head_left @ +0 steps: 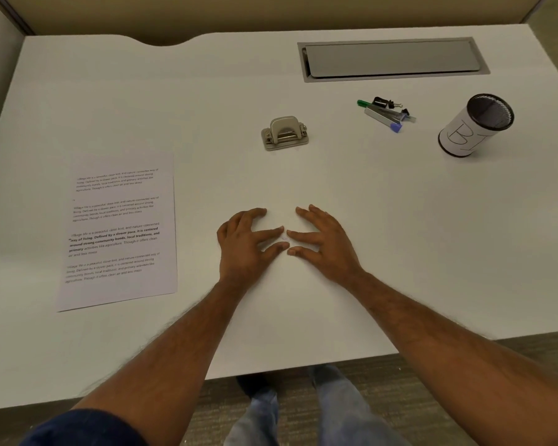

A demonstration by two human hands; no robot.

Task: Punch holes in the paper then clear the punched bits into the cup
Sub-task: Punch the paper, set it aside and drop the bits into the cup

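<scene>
A printed sheet of paper (120, 230) lies flat on the left of the white desk (400, 252). A metal hole punch (284, 133) stands beyond my hands, toward the middle. At the far right stands a black mesh cup (475, 125) wrapped in white paper with handwriting. My left hand (247, 244) and my right hand (324, 241) rest flat on the desk, fingers spread and fingertips nearly meeting. Between the fingertips lie faint tiny paper bits (284, 239), hard to make out.
A small pile of stationery (385, 112) with a green marker, binder clips and a blue-capped item lies between the punch and the cup. A grey cable-tray lid (392, 58) is set into the desk at the back right. The desk's front edge is close to my body.
</scene>
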